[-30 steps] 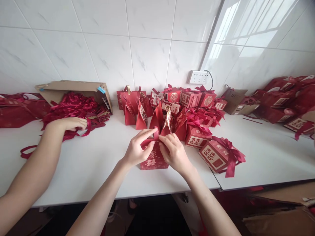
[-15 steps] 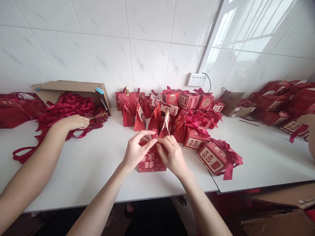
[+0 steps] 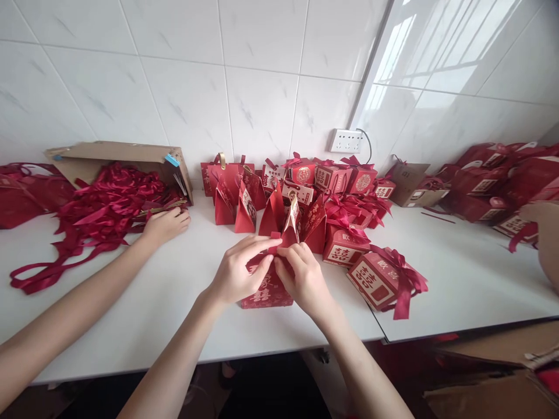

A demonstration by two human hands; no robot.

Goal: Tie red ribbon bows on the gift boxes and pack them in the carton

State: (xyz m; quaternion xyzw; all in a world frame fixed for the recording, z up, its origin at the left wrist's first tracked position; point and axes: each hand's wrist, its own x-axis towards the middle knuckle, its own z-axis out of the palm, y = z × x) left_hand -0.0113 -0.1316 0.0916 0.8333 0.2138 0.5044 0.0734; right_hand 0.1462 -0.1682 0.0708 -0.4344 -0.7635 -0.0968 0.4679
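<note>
A red gift box [image 3: 267,292] with pale printed characters stands upright near the table's front edge, and both my hands pinch its top. My left hand [image 3: 244,269] grips the top from the left, thumb and fingers closed around a small red tab. From the right, my right hand [image 3: 301,269] pinches the same top edge, its fingertips almost touching those of the left. My fingers hide much of the box's top. Right behind stand several peaked red gift boxes [image 3: 273,212]. To the right sits a red box with a ribbon bow [image 3: 386,278].
A co-worker's hand [image 3: 166,226] lies beside a heap of dark red ribbons [image 3: 117,195] spilling from a cardboard box [image 3: 113,150]. Another person's hand [image 3: 545,233] is at the right edge. More red boxes [image 3: 489,180] are piled there. A power strip [image 3: 347,140] hangs on the wall.
My hands stay at the box's top, with the left fingers lying further over it. The co-worker's hand at the left has moved right, from the ribbon heap towards its right end.
</note>
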